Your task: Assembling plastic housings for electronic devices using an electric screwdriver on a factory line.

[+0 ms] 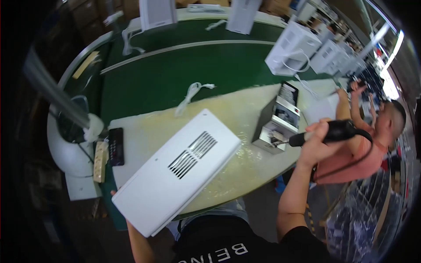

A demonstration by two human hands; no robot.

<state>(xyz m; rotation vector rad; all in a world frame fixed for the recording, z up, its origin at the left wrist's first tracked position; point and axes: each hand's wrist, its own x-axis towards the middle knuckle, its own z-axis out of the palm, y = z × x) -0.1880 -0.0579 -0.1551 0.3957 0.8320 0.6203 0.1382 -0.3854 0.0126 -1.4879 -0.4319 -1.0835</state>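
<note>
A long white appliance casing with two black slotted vents lies slanted in front of me, over the mat's near edge. My left hand holds its near left end; most of that hand is hidden behind it, with only fingertips showing. My right hand is wrapped round a black corded electric screwdriver. Its bit points left into a compartment of a metal parts box, where small parts lie. The bit's very end is hard to make out.
A pale mat covers the near part of a green workbench. A white cable, a dark phone-like object and a power strip lie there. White appliances stand farther back. A co-worker sits at right.
</note>
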